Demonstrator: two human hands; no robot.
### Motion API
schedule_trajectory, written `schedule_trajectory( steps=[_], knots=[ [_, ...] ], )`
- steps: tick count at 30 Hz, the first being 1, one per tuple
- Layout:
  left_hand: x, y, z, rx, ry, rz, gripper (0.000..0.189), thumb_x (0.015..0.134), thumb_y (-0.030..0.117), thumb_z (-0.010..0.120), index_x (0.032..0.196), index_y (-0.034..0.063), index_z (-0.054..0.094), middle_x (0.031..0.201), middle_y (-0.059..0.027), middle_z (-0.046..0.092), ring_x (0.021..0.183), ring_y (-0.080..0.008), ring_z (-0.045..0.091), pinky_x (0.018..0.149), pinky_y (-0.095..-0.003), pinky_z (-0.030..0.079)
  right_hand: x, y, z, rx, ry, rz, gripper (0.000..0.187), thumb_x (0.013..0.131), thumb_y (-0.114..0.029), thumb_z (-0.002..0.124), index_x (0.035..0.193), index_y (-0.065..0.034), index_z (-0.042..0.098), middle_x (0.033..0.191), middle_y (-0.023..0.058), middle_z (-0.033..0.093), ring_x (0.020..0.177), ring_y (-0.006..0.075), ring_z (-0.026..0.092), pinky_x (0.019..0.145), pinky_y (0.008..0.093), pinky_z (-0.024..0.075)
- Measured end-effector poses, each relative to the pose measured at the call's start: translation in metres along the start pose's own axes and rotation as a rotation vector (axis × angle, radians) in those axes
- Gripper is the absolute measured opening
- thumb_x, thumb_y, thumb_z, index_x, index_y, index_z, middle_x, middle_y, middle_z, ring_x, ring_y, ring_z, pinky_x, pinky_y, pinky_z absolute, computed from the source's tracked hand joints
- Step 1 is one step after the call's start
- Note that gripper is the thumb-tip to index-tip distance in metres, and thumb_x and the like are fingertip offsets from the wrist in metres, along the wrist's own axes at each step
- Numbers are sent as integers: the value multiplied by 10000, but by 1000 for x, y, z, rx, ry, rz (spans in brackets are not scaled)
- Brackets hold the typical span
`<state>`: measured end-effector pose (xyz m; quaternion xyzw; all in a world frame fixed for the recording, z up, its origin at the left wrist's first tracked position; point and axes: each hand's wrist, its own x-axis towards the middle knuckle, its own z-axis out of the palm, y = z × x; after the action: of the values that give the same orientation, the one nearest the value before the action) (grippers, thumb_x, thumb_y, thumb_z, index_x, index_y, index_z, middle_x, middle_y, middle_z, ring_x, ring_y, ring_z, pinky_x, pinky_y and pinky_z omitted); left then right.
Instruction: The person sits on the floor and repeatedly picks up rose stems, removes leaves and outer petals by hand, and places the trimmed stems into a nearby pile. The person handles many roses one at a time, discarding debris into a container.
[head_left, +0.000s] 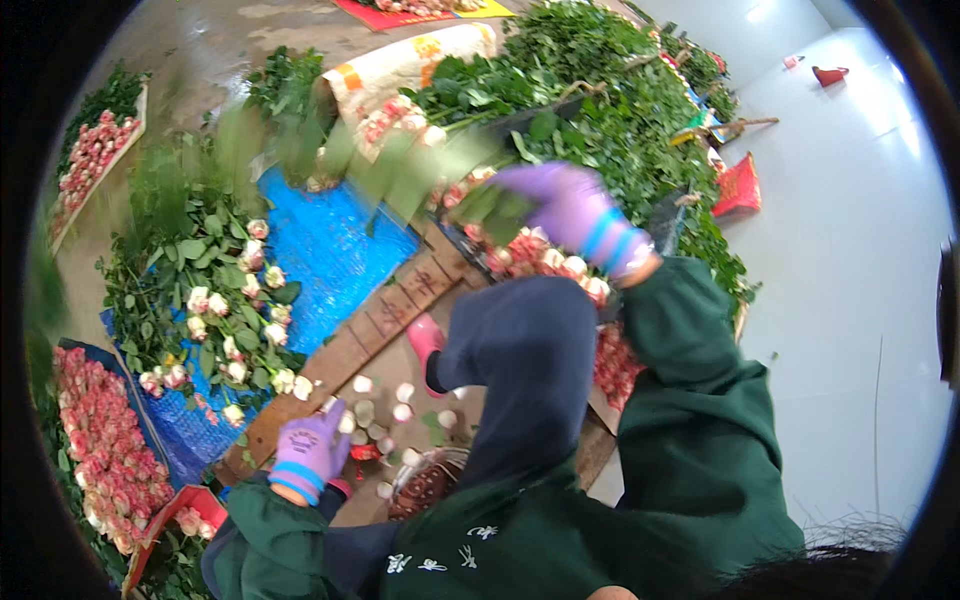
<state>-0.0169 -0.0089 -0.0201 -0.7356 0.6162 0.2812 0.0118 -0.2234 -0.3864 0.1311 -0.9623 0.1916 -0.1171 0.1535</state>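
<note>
My left hand, in a purple knitted glove with blue bands, is low at the left by the end of a marked wooden board. A pale rose head lies just beyond its fingertips; whether it grips anything is unclear. My right hand, in a matching glove, is raised at the upper right and motion-blurred. Green leaves show at its fingers, and a blurred streak of foliage runs left from there. Cut roses with leafy stems lie on blue plastic sheeting left of the board.
Bundled pink roses stand at the left, more pink roses below my right hand. Leafy stems are heaped at the upper right. Loose white petals and a basket are on the floor between my legs.
</note>
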Motion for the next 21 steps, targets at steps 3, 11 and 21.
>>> schedule_trajectory(
  steps=[3, 11, 21],
  knots=[
    [3, -5, 9, -56, -44, -45, 579, 846, 294, 650, 1358, 105, 458, 899, -177, 688, 823, -379, 655, 742, -492, 497, -72, 11, -112, -54, 295, 77, 312, 831, -26, 653, 1142, -13, 635, 967, 90, 705, 872, 166, 674, 770, 316, 559],
    [-4, -11, 28, -99, -113, -170, 620, 856, 324, 645, 1406, 124, 443, 1008, -187, 686, 948, -371, 644, 840, -468, 494, -252, 92, -159, 454, 910, 729, 231, 915, -222, 644, 923, 8, 665, 720, 46, 652, 508, 86, 550, 418, 246, 374],
    [-23, -3, 25, -154, -153, -405, 608, 850, 303, 652, 1400, 135, 455, 1015, -143, 708, 968, -340, 660, 862, -436, 510, -344, 235, 23, -137, 246, 1356, 867, 811, -317, 770, 1452, 42, 310, 1096, 196, 686, 1033, 305, 657, 891, 355, 502]
  ],
)
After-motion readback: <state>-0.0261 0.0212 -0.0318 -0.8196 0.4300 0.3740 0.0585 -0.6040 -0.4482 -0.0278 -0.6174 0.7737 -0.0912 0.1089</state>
